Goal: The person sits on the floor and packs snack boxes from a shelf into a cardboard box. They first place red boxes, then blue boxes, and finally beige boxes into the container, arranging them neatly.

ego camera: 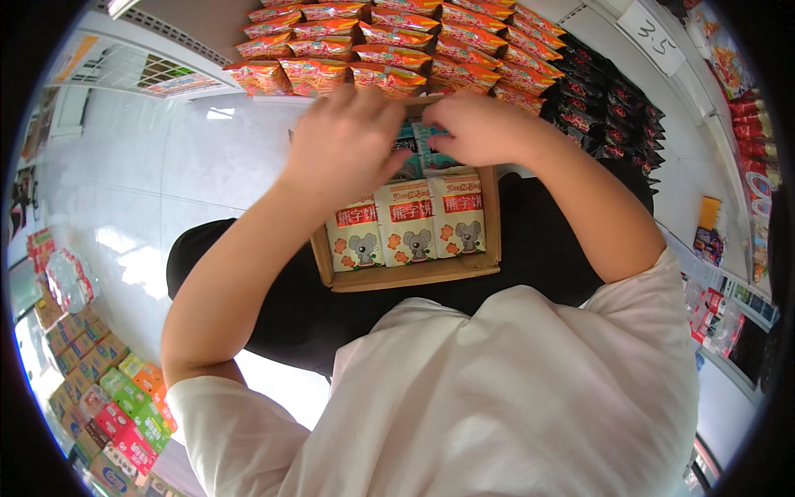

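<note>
An open cardboard box [416,281] rests on my lap. Three cream biscuit packets [410,227] with a grey cartoon mouse stand in its near part, side by side. Behind them are teal packets [408,146], partly covered by my hands. My left hand [348,146] is over the box's far left corner, slightly blurred, its fingers bent and their tips hidden. Over the far right part is my right hand [475,127], thumb and fingers apart next to a teal packet [438,158]; no packet is visibly lifted.
Rows of orange snack bags [391,59] stand just beyond the box, with black snack bags [596,105] to their right. Shelving with a handwritten price card [651,37] runs along the right. Stacked cartons [93,348] and colourful drink boxes [133,397] stand at lower left.
</note>
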`<state>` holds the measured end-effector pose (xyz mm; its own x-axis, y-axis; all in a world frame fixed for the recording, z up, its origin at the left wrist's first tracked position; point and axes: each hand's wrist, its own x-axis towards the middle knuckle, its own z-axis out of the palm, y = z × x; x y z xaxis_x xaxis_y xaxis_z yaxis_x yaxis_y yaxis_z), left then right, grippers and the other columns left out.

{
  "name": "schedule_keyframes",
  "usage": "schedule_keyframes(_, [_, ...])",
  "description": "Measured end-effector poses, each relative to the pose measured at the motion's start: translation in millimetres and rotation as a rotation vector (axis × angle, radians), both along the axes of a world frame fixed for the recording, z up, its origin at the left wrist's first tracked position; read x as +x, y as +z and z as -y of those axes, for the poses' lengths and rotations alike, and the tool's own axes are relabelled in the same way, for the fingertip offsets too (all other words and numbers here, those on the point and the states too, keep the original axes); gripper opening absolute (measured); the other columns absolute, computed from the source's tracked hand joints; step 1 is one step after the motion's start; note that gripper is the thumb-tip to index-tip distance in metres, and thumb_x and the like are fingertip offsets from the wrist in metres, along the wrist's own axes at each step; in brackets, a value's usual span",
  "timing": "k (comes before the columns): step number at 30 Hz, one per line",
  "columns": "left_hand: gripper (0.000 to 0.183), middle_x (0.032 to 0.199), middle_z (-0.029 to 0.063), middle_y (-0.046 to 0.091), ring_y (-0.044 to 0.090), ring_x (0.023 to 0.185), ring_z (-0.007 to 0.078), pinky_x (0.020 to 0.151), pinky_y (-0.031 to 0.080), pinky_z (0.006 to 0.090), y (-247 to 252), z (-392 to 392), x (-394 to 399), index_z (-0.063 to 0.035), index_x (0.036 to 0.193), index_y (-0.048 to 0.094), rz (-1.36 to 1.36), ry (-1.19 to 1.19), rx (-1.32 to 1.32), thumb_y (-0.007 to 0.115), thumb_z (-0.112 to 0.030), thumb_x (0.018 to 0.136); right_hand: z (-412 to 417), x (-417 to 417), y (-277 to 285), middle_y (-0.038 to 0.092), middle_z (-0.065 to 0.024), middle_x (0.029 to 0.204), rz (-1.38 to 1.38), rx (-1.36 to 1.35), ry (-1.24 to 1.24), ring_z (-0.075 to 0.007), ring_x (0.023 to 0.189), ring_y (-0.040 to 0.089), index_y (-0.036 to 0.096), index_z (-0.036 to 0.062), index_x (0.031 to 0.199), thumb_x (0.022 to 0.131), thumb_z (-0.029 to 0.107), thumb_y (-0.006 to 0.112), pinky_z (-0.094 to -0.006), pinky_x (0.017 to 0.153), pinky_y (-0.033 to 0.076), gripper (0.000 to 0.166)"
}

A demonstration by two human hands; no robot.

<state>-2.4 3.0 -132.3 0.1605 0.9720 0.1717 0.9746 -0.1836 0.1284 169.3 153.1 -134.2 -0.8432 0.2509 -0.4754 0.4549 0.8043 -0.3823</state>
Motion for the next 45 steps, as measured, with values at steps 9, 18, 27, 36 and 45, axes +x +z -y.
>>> schedule_keyframes(9, [0.057, 0.145, 0.0114, 0.053, 0.044, 0.141, 0.0316, 0.111, 0.041, 0.0521, -51, 13, 22, -0.0125, 0.135, 0.060, -0.209, -0.210, -0.088, 0.077, -0.036, 0.086, -12, 11, 16, 0.070, -0.0178, 0.103, -0.106, 0.035, -0.084, -0.0358, 0.099, 0.068, 0.066, 0.0027, 0.116, 0.094, 0.024, 0.069, -0.0455, 0.084, 0.055, 0.031])
schedule_keyframes(18, [0.044, 0.142, 0.0061, 0.057, 0.049, 0.137, 0.0288, 0.111, 0.041, 0.0533, -57, 9, 12, -0.0158, 0.128, 0.065, -0.277, -0.257, -0.400, 0.066, -0.013, 0.084, -23, 31, 23, 0.068, -0.0156, 0.116, -0.033, 0.102, 0.008, -0.0358, 0.110, 0.066, 0.063, 0.0049, 0.123, 0.095, 0.025, 0.067, -0.0466, 0.092, 0.054, 0.035])
schedule_keyframes(27, [0.026, 0.109, 0.0131, 0.067, 0.067, 0.098, 0.0325, 0.082, 0.056, 0.0430, 14, -6, -19, -0.0046, 0.099, 0.068, 0.117, -0.224, 0.142, 0.072, -0.004, 0.073, -26, 45, 49, 0.069, -0.0138, 0.102, -0.419, 0.185, -0.049, -0.0351, 0.101, 0.068, 0.067, 0.0036, 0.110, 0.092, 0.019, 0.067, -0.0452, 0.085, 0.056, 0.023])
schedule_keyframes(36, [0.065, 0.127, 0.0218, 0.063, 0.058, 0.121, 0.0352, 0.105, 0.045, 0.0463, 179, -117, -207, -0.0058, 0.141, 0.056, -0.382, 0.593, 0.950, 0.074, -0.039, 0.088, -29, 48, 63, 0.069, -0.0113, 0.101, -0.568, 0.236, -0.055, -0.0330, 0.098, 0.068, 0.067, 0.0051, 0.106, 0.093, 0.019, 0.066, -0.0444, 0.082, 0.056, 0.019])
schedule_keyframes(45, [0.071, 0.131, 0.0209, 0.069, 0.066, 0.122, 0.0319, 0.107, 0.048, 0.0393, 192, -134, -278, -0.0086, 0.136, 0.066, 0.018, 0.768, 0.415, 0.074, -0.052, 0.080, -25, 45, 59, 0.069, -0.0122, 0.096, -0.528, 0.192, -0.011, -0.0340, 0.094, 0.069, 0.065, 0.0040, 0.103, 0.093, 0.017, 0.063, -0.0478, 0.079, 0.057, 0.017])
